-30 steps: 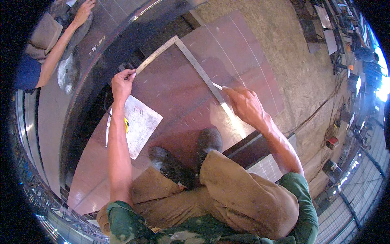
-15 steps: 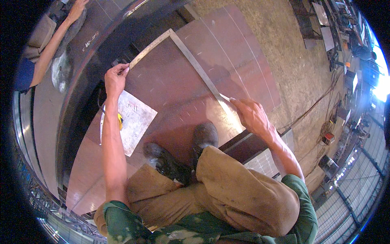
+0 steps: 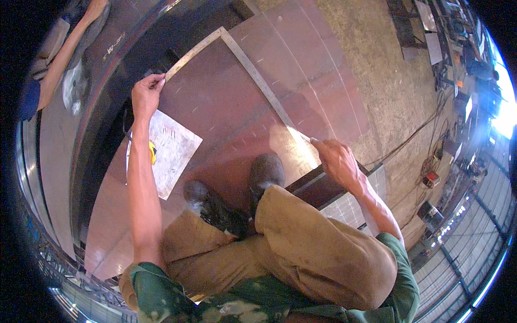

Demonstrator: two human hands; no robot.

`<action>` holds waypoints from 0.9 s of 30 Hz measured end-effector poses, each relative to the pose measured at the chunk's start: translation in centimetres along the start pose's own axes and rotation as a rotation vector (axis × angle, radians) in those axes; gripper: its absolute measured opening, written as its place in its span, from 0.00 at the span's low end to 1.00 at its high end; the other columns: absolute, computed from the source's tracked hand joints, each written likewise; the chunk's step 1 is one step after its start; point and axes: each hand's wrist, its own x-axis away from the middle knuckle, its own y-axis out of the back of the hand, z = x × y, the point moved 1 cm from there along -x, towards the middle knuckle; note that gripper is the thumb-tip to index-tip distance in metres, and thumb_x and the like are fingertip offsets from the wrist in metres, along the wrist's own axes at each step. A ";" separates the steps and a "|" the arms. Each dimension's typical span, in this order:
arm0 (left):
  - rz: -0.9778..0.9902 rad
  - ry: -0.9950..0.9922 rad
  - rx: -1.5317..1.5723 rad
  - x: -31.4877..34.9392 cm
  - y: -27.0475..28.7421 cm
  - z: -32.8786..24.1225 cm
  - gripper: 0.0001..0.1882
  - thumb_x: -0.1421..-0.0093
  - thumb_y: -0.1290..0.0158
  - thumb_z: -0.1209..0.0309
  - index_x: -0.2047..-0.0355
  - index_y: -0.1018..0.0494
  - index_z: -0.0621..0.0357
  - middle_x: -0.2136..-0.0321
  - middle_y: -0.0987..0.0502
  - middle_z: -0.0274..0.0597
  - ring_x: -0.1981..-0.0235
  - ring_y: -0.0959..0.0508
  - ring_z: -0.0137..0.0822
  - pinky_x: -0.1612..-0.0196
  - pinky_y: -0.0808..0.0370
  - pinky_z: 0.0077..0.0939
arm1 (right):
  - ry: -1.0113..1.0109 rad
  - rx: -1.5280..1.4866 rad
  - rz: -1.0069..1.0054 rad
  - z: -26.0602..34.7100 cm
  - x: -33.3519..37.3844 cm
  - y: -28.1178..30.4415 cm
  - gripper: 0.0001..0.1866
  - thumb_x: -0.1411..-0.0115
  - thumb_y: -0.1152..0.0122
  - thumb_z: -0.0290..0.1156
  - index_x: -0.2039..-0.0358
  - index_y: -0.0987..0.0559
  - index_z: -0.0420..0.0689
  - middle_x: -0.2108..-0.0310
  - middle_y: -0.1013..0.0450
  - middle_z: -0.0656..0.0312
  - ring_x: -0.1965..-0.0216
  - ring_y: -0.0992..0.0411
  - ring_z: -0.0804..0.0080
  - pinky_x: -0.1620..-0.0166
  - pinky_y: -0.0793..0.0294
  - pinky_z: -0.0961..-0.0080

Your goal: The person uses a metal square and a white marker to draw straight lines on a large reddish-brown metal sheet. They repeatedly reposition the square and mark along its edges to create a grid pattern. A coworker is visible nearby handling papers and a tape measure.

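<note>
Pinches the short-arm end of a metal square [image 3: 255, 81] between thumb and fingers of the left hand [image 3: 145, 96]. Grips a slim white stick [image 3: 301, 135] in the right hand [image 3: 338, 162], pointing it up-left at the square's long arm. Cannot tell exact contact at the tip. Holds both hands well apart, one at each arm of the square.

Versus one second ago: has right hand and stick lower along the long arm, farther from the corner. Keeps the left pinch on the same end and the square in about the same place.

Lays the square flat on a reddish-brown steel plate [image 3: 210, 102], streaked with thin pale lines toward the far side. Squats with dark shoes [image 3: 267, 171] on the plate, in brown trousers [image 3: 323, 247]. Reaches left forearm over a pale sheet [image 3: 175, 153], partly hiding a yellow object [image 3: 153, 153].

Shares the space with a co-worker's arm [image 3: 62, 64] at upper left, now cut off more by the frame edge. Borders a worn floor [image 3: 398, 102] on the right, crossed by cables [image 3: 414, 142] near a small red object [image 3: 431, 178]. Gets strong glare from far right.
</note>
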 end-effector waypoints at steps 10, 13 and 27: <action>-0.014 -0.017 -0.042 -0.1 0.2 0.0 0.09 0.44 0.40 0.71 0.61 0.19 0.53 0.66 0.17 0.42 0.67 0.17 0.33 0.62 0.25 0.25 | -0.073 -0.001 0.085 -1.9 5.8 -2.3 0.27 0.53 0.45 0.19 0.49 0.27 0.41 0.67 0.26 0.50 0.62 0.27 0.51 0.60 0.26 0.58; -0.004 0.020 -0.051 -0.1 0.3 -0.1 0.10 0.44 0.40 0.71 0.61 0.19 0.53 0.66 0.17 0.42 0.66 0.17 0.35 0.62 0.25 0.25 | -0.103 0.004 0.134 -2.0 6.6 -2.5 0.28 0.54 0.44 0.20 0.48 0.27 0.41 0.66 0.26 0.50 0.61 0.28 0.50 0.59 0.26 0.58; -0.033 -0.057 -0.036 -0.2 -0.3 0.4 0.10 0.43 0.41 0.71 0.60 0.19 0.53 0.66 0.17 0.43 0.65 0.17 0.35 0.62 0.25 0.26 | -0.061 -0.050 0.079 -2.9 9.2 -3.4 0.25 0.51 0.47 0.18 0.48 0.28 0.36 0.72 0.29 0.49 0.67 0.30 0.49 0.63 0.29 0.58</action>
